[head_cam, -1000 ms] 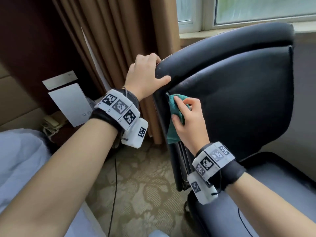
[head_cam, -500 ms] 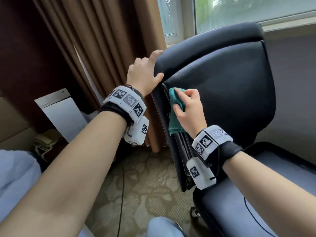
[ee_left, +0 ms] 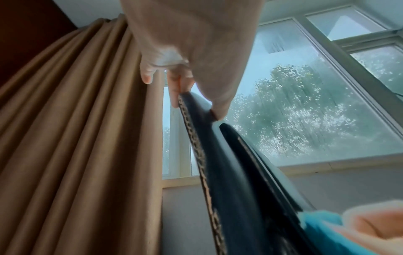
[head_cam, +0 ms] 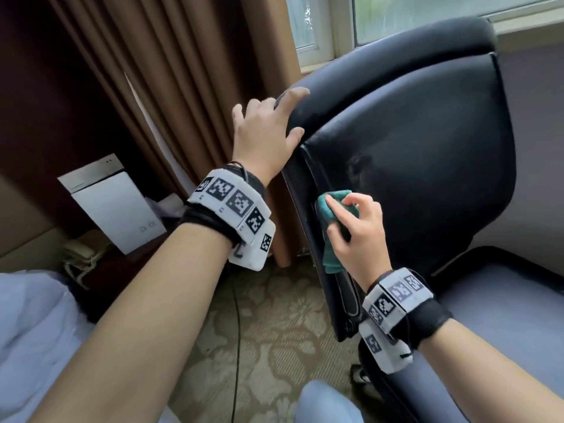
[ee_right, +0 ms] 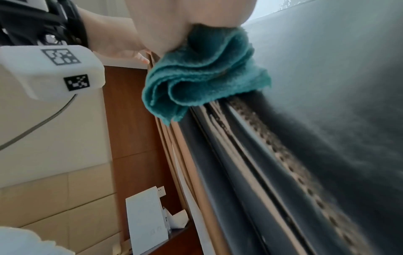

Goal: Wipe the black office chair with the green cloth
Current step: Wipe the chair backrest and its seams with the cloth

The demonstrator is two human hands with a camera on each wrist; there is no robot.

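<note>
The black office chair point(head_cam: 427, 148) stands by the window, its backrest facing me. My right hand point(head_cam: 351, 221) grips the bunched green cloth point(head_cam: 328, 215) and presses it on the backrest's left side edge, about halfway down. In the right wrist view the cloth point(ee_right: 202, 72) hangs folded under my palm against the chair's side seam point(ee_right: 283, 155). My left hand point(head_cam: 268, 123) rests with spread, straight fingers on the backrest's top left corner. In the left wrist view its thumb and a finger touch either side of the chair edge point(ee_left: 229, 172).
Brown curtains point(head_cam: 189, 71) hang just left of the chair. The window point(head_cam: 427, 13) is behind it. A white panel point(head_cam: 113, 206) and a telephone point(head_cam: 79, 254) sit on a dark stand at left. White bedding point(head_cam: 30, 331) is at lower left. A cable point(head_cam: 236, 331) crosses the patterned carpet.
My right hand has slid the cloth down the backrest's left edge. My left hand has loosened its grip on the top corner and its fingers have spread out straight.
</note>
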